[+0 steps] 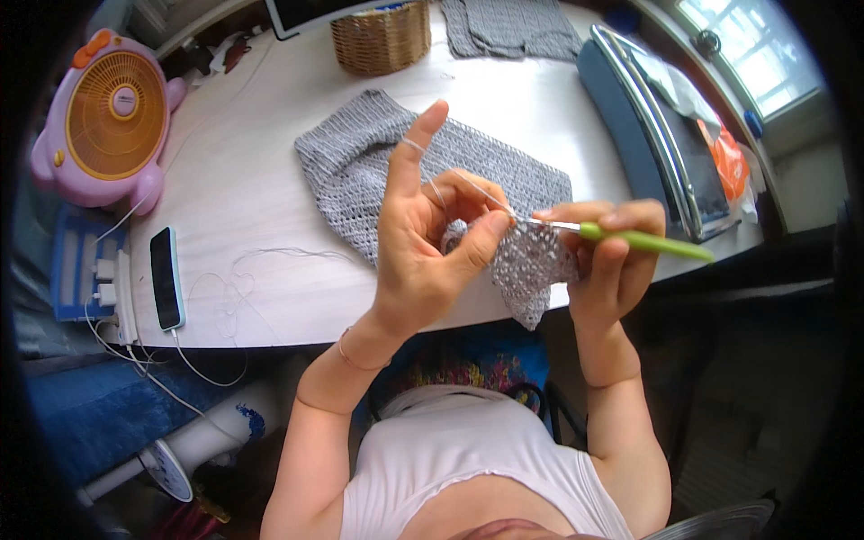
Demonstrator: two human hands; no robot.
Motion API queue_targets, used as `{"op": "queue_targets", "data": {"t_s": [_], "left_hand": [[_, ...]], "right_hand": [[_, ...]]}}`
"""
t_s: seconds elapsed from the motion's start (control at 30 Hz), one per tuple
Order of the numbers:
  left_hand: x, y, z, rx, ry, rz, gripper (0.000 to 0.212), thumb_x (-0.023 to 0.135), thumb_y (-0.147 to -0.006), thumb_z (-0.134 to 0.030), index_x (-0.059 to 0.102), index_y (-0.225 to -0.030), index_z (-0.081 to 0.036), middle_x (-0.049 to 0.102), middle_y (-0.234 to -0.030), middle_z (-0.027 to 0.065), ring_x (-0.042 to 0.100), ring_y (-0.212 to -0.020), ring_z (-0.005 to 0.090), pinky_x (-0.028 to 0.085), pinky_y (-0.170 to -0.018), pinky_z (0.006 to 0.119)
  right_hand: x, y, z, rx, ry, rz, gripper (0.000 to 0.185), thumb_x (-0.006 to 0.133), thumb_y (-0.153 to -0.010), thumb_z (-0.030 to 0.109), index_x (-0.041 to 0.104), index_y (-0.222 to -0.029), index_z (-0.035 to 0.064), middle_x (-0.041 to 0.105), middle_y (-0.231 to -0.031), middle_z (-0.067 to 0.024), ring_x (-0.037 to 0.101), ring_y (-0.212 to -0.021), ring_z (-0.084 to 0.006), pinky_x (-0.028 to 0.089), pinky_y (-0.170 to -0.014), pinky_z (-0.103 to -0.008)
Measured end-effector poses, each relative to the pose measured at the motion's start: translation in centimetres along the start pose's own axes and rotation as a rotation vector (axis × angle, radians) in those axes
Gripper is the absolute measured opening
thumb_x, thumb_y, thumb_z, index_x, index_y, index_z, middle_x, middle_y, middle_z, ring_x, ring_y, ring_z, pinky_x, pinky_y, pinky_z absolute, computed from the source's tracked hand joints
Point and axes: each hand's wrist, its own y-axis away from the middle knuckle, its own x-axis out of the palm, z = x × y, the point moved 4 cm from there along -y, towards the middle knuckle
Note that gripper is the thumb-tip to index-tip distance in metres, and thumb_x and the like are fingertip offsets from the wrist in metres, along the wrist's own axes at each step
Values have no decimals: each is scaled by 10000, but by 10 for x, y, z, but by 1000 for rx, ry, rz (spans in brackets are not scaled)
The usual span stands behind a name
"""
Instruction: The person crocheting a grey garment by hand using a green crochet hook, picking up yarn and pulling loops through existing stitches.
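Observation:
My left hand (432, 236) pinches the edge of a small grey crocheted piece (530, 270) between thumb and fingers, its index finger raised with grey yarn (413, 144) looped round it. In my right hand (614, 250) is a crochet hook with a green handle (648, 243); its metal tip meets the work beside my left thumb. The fingers of my right hand also touch the piece's right side. Behind both hands a larger grey crocheted fabric (364, 155) lies folded on the white table (236, 162). Part of the small piece is hidden by my left hand.
A wicker basket (381, 40) and folded grey crocheted pieces (513, 27) stand at the back. At left are a pink fan (118, 121), a phone (167, 278) on a cable, a power strip (123, 297) and loose yarn. A blue case (628, 135) with plastic bags is at right.

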Motion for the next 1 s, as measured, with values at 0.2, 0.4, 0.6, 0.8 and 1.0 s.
{"op": "queue_targets", "data": {"t_s": [0.2, 0.4, 0.6, 0.8, 1.0], "left_hand": [[4, 2, 7, -40, -3, 29, 661, 547, -795, 2, 153, -1326, -16, 558, -800, 48, 538, -685, 59, 440, -635, 159], [6, 8, 6, 34, -109, -1, 694, 580, -783, -3, 153, -1329, -17, 565, -799, 50, 532, -685, 62, 434, -656, 167], [0, 14, 4, 512, -552, -73, 765, 626, -737, 11, 157, -1339, -42, 604, -794, 66, 566, -616, 121, 442, -532, 197], [10, 18, 3, 662, -842, 0, 830, 633, -724, 24, 112, -1363, -72, 619, -797, 66, 588, -600, 161, 452, -489, 231], [9, 14, 3, 244, -349, -32, 848, 623, -751, -3, 48, -1371, -69, 603, -759, 62, 587, -656, 112, 473, -604, 186]], "right_hand": [[4, 2, -20, 333, -390, -154, 185, 433, -903, 280, 390, -918, 101, 628, -799, -147, 377, -481, -46, 306, -463, -141], [6, 4, -35, 521, -570, -171, 182, 530, -857, 272, 507, -877, 92, 558, -808, -23, 541, -726, -70, 411, -634, -209], [12, 18, -23, 855, -759, -108, 112, 574, -827, 178, 490, -828, 105, 601, -785, -40, 553, -687, -81, 428, -622, -193], [29, 42, -24, 1157, -1295, -326, 111, 574, -830, 187, 491, -853, 117, 614, -851, -20, 567, -703, -100, 443, -606, -190], [17, 44, -34, 704, -974, -376, 101, 569, -828, 143, 490, -886, 121, 611, -860, -60, 590, -744, -117, 485, -694, -235]]}}
